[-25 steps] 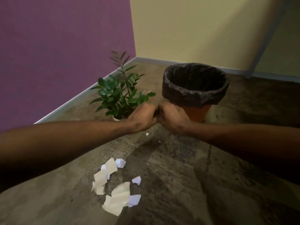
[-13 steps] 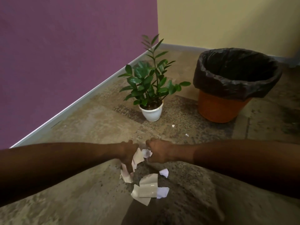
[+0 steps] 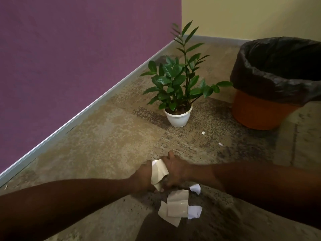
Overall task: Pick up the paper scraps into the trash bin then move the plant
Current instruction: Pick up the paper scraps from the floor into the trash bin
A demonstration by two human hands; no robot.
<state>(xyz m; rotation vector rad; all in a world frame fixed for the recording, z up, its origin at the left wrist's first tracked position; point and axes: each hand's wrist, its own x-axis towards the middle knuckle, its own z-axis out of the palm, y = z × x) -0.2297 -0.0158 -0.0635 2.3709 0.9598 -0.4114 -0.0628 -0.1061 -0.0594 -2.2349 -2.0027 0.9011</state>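
Both hands are seen low in the frame, down on the carpet [image 3: 97,136]. A creased paper scrap [image 3: 159,172] is pressed between the left hand [image 3: 143,178] and right hand [image 3: 175,172]; it's touched from both sides, w/ its top edge sticking up btwn the knuckles. Left fingers are curled down round the scrap's left edge, tips hidden under the hand. Right fingers are curled too, thumb up at the top, pads pressed to the scrap's right side. How tight the grip is can't be told.

More torn paper pieces [image 3: 177,206] are left lying on the floor at approx 5 o'clock from the hands, just beside them: beige pieces overlapped, a white bit at their right, another white bit [image 3: 195,188] just above. Two tiny white flecks [image 3: 203,133] are seen further out, at 1 o'clock from the hands, on the darker carpet patch.

The potted plant [image 3: 178,84] is stood upright in a white pot [image 3: 178,118] at 12 o'clock from the hands, well apart from them, near the purple wall [image 3: 69,49]. At 3 o'clock from the plant, the orange trash bin [image 3: 257,112] w/ black liner [image 3: 271,80] is stood, partly cut by the right frame edge. One leaf is reaching close to the liner.
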